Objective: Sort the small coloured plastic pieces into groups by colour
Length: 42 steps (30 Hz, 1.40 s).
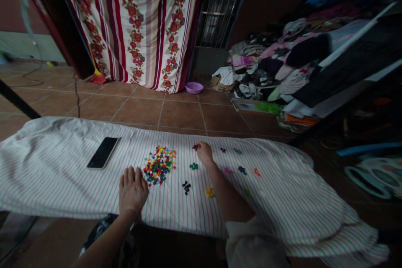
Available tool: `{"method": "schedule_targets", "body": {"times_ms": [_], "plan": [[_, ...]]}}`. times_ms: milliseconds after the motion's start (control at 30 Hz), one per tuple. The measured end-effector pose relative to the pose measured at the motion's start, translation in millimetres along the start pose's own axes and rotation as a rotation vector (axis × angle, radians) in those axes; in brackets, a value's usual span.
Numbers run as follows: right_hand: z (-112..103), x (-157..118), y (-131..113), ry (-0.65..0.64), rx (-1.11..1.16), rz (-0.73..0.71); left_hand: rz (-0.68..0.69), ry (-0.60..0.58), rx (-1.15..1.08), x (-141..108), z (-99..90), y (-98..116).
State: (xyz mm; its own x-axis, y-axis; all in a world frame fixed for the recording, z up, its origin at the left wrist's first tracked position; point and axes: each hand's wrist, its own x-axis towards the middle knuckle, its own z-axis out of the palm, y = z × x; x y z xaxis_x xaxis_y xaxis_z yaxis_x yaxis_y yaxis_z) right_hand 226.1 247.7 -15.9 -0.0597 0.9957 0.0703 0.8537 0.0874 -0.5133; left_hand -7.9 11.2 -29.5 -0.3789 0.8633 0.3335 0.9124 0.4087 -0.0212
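My left hand (133,189) lies flat on the striped cloth, fingers stretched out, just left of a mixed pile of small colourful beads (159,165). My right hand (205,152) reaches past the pile, its fingers pinched together at a small cluster of dark red beads (195,147). Whether a bead is between those fingertips is too small to tell. Nearer to me are clusters of green beads (194,166), black beads (186,187) and yellow beads (209,191). Right of my forearm sit pink beads (228,170), dark grey-blue beads (242,170) and orange beads (257,172).
A black-screened phone (103,153) lies left of the pile. Navy beads (222,150), grey beads (237,150) and lime beads (246,192) are further right on the striped cloth (63,184). Beyond are a purple basin (194,88), a floral curtain (147,29) and heaped clothes (270,58).
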Motion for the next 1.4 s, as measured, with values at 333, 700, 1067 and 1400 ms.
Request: {"method": "schedule_targets", "body": {"times_ms": [333,700,1067,1400], "plan": [[-3,-8,-3,0.013,0.062,0.013,-0.004,0.006,-0.027,0,-2.4,0],[-9,-54,-46,0.003,0.238,-0.177,-0.029,-0.013,-0.085,0,-3.4,1],[16,-151,-89,-0.262,0.151,-0.487,-0.04,0.0,-0.157,0,-5.9,0],[37,-174,-87,-0.203,0.072,-0.483,-0.04,0.002,-0.143,0,-8.6,1]]}}
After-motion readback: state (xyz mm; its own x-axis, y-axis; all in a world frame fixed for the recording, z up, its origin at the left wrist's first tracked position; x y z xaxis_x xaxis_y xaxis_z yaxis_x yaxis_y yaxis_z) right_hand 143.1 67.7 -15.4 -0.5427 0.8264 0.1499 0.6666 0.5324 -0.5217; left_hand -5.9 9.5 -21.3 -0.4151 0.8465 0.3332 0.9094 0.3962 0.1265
